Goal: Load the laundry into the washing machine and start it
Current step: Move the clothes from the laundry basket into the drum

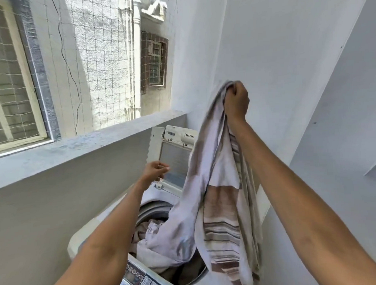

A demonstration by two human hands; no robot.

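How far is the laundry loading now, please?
Done: the lid is up and some clothes already lie in the drum. In hand: the right hand holds a striped cloth high, its lower end reaching the drum; the left hand is free. Left: drop it, close the lid, use the control panel.

Cloth [219,205] pale lilac, brown-striped; washer [84,242] seemingly white
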